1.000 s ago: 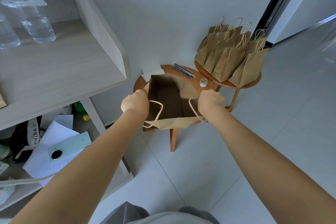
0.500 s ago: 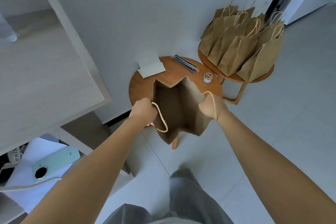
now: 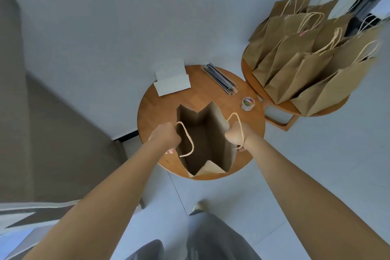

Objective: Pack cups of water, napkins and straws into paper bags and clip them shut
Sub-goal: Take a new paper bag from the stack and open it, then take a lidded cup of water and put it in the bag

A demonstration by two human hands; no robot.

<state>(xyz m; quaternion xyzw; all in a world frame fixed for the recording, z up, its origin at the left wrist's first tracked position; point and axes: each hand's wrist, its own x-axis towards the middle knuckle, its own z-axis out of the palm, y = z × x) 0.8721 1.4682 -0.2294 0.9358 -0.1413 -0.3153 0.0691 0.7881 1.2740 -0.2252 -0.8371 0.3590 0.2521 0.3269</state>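
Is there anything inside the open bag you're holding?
The open paper bag, held apart by the left hand and right hand, shows only bare brown walls and floor. Its near corners are hidden by the folded rim.

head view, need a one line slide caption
Both hands, left and right, spread an empty paper bag open on a round wooden table.

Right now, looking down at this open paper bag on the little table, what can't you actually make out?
- Head view: the fingers of the left hand and right hand curl out of sight behind the open bag walls.
- What the shut bags hold: their paper hides it.
- The clips in the small tub: too small to count.
- The shelf: blurred, cut by the left edge.
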